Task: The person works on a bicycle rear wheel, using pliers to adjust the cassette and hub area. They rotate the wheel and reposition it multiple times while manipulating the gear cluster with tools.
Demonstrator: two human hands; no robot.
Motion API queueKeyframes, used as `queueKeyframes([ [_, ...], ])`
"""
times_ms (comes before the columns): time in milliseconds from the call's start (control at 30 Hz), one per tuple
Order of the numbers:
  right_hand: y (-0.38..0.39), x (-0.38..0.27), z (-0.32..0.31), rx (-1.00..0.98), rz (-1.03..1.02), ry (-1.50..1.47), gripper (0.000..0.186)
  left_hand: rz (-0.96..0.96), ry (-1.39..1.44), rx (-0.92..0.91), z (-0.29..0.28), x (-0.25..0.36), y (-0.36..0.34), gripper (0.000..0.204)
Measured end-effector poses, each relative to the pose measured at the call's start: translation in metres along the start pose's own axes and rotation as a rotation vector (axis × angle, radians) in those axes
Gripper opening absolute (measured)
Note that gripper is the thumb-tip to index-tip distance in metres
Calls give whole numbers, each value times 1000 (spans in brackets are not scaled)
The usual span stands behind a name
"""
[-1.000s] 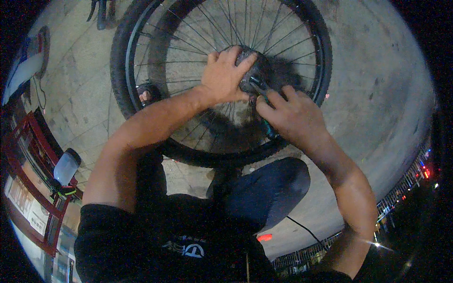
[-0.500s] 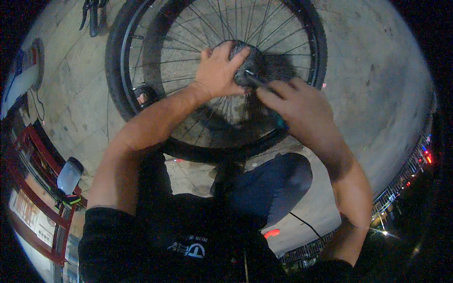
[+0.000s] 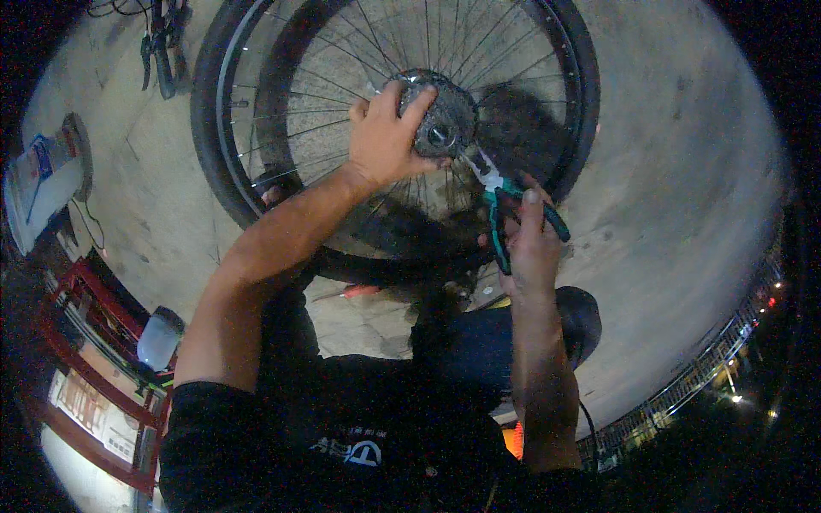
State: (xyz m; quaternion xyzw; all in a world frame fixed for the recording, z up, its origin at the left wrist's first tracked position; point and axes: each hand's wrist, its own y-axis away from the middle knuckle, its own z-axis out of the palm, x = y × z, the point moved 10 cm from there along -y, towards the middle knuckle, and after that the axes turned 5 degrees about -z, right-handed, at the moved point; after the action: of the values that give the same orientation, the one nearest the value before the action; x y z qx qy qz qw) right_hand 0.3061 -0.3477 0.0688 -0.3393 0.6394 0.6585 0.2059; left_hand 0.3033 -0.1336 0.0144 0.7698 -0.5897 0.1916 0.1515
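Observation:
A bicycle wheel (image 3: 585, 94) with a black tire and thin spokes lies in front of me. At its hub sits a dark sprocket cassette (image 3: 457, 107). My left hand (image 3: 380, 141) grips the cassette's left side, fingers over the upper edge and thumb along the lower. In my right hand (image 3: 534, 244) are pliers (image 3: 491, 181) with green and black handles. The handles are spread and the jaws parted, pointing at the cassette's lower right edge. Whether the jaw tips touch it, I cannot tell.
Dark handlebar-like parts (image 3: 162, 60) lie at the upper left. A red-framed rack (image 3: 103, 376) and a pale rounded container (image 3: 161, 338) stand at the lower left. A red object (image 3: 361, 291) lies on the floor between my knees and the wheel. A railing (image 3: 684, 389) runs along the right.
My right hand has drawn back from the hub, down toward me, and the pliers now show plainly with parted jaws. My left hand stays on the cassette.

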Motion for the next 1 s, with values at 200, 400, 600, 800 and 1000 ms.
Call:
queueKeyframes([
  [200,18,13,17,17,-1,-79,51,-8,17,49,3,-2,-1,116],
  [400,9,9,35,71,106,-121,53,9,-11,26,1,-1,-2,119],
  [600,5,18,39,129,174,-177,52,9,-20,26,5,-2,-2,120],
  [800,4,13,42,103,210,-207,51,20,-42,50,-1,1,-3,115],
  [1000,11,14,36,124,240,-194,53,27,-17,82,-7,6,-4,112],
])
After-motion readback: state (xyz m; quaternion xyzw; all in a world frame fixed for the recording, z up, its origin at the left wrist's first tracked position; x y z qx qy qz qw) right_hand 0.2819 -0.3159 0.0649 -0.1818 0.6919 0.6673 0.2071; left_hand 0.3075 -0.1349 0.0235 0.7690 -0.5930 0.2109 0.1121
